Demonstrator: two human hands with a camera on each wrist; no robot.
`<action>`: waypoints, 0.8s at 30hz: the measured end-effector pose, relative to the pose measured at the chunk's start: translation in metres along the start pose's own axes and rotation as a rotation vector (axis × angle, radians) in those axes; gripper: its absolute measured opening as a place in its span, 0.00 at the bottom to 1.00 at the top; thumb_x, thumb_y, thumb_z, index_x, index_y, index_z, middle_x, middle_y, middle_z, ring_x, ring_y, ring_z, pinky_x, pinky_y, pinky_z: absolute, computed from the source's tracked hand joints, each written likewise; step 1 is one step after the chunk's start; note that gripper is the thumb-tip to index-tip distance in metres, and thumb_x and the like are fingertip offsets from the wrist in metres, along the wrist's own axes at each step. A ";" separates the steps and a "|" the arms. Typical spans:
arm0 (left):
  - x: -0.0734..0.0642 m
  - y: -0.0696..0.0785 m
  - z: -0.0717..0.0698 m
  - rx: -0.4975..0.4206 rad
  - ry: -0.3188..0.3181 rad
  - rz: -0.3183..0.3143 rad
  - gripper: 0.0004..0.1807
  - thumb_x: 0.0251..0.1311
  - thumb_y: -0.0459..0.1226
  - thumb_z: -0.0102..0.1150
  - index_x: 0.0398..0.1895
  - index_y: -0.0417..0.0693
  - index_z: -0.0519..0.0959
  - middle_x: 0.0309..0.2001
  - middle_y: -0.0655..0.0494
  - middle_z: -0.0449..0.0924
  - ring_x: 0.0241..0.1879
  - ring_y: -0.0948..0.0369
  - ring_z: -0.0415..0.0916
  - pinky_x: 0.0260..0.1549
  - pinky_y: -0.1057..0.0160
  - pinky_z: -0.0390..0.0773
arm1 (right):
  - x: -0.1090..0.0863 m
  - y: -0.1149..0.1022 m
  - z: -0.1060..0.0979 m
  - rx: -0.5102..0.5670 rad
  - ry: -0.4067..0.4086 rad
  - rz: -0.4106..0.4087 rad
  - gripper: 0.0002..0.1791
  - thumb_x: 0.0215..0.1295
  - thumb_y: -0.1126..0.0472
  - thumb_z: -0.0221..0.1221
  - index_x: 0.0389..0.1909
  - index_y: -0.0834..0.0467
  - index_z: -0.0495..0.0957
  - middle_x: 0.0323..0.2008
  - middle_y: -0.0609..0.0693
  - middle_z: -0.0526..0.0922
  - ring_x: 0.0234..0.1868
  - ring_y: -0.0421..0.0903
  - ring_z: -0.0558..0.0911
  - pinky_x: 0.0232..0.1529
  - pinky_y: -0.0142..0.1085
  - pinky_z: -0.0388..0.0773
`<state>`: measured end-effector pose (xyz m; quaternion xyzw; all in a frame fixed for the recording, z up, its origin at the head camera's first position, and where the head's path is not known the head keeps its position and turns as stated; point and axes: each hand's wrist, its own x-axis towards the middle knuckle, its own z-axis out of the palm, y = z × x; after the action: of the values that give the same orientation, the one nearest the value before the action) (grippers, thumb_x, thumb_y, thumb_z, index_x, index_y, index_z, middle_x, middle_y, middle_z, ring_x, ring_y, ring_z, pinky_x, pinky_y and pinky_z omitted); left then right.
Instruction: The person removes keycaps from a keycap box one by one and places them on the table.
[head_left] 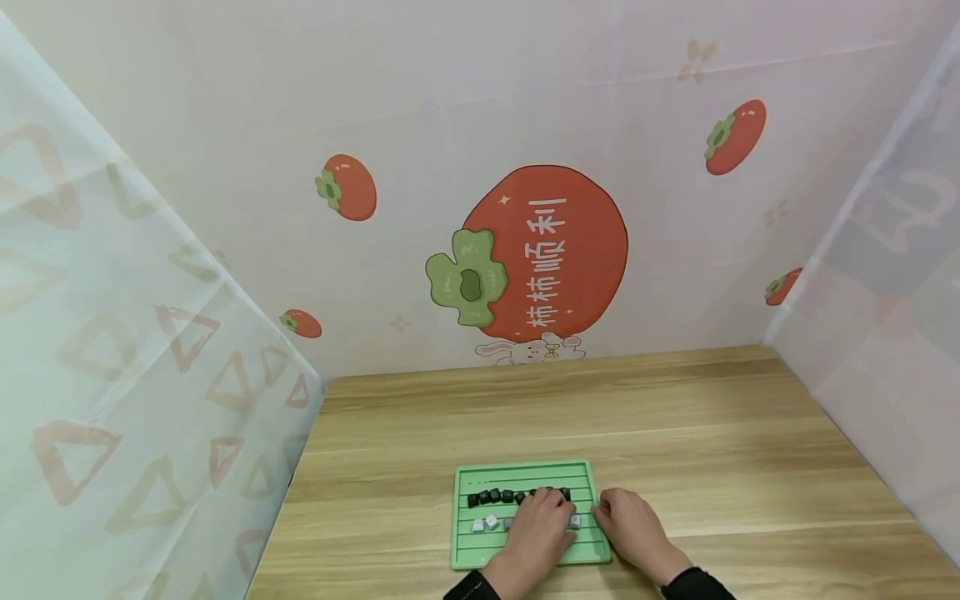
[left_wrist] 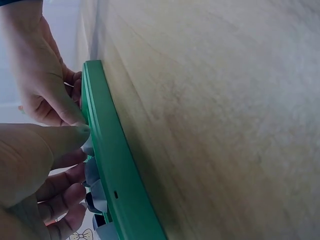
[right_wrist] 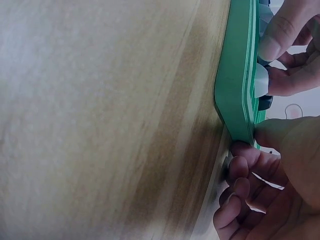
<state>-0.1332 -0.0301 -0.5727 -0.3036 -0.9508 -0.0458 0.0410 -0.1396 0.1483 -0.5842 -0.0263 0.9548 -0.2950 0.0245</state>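
Observation:
A green ridged tray (head_left: 480,557) lies on the table, bearing a row of black keycaps (head_left: 495,495) and a row of pale keycaps (head_left: 478,526). Over the tray's right half reaches my left hand (head_left: 536,529), which covers part of both rows. Its thumb and index finger pinch around the pale keycap (right_wrist: 261,80) at the right end, with the other fingers bent near the caps. At the tray's right edge, my right hand (head_left: 633,529) grips the corner, thumb (right_wrist: 270,134) against the rim and fingers curled beside it.
The wooden table (head_left: 360,467) stretches around the tray. Behind it stands a pale cloth wall (head_left: 405,100) printed with persimmons, and patterned cloth sides (head_left: 150,400) flank the table left and right.

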 end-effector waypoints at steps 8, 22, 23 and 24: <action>0.004 0.002 0.007 0.059 0.022 -0.004 0.10 0.57 0.49 0.72 0.40 0.60 0.87 0.38 0.65 0.82 0.38 0.67 0.74 0.37 0.68 0.74 | 0.000 -0.001 0.000 -0.003 -0.004 0.006 0.22 0.63 0.63 0.63 0.14 0.52 0.64 0.16 0.42 0.59 0.19 0.39 0.60 0.22 0.30 0.53; 0.011 0.006 0.009 0.121 0.045 -0.025 0.06 0.55 0.49 0.73 0.34 0.63 0.88 0.34 0.66 0.81 0.35 0.65 0.72 0.33 0.68 0.73 | -0.001 -0.001 -0.001 0.009 -0.005 0.003 0.23 0.62 0.65 0.63 0.13 0.52 0.63 0.16 0.42 0.58 0.19 0.39 0.59 0.22 0.30 0.52; 0.011 0.006 0.008 0.125 0.047 -0.024 0.07 0.55 0.49 0.74 0.34 0.63 0.88 0.34 0.66 0.81 0.35 0.66 0.72 0.33 0.68 0.73 | 0.000 -0.001 -0.001 0.009 -0.005 0.003 0.23 0.62 0.65 0.63 0.13 0.52 0.63 0.16 0.42 0.58 0.19 0.39 0.59 0.22 0.30 0.52; 0.011 0.006 0.008 0.127 0.050 -0.022 0.07 0.54 0.49 0.74 0.34 0.62 0.88 0.34 0.66 0.82 0.35 0.66 0.72 0.33 0.68 0.73 | 0.000 -0.001 -0.001 0.009 -0.004 0.003 0.23 0.62 0.65 0.63 0.13 0.52 0.63 0.16 0.42 0.58 0.19 0.39 0.59 0.22 0.30 0.52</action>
<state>-0.1390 -0.0180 -0.5791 -0.2886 -0.9538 0.0067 0.0834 -0.1393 0.1479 -0.5828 -0.0255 0.9535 -0.2990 0.0268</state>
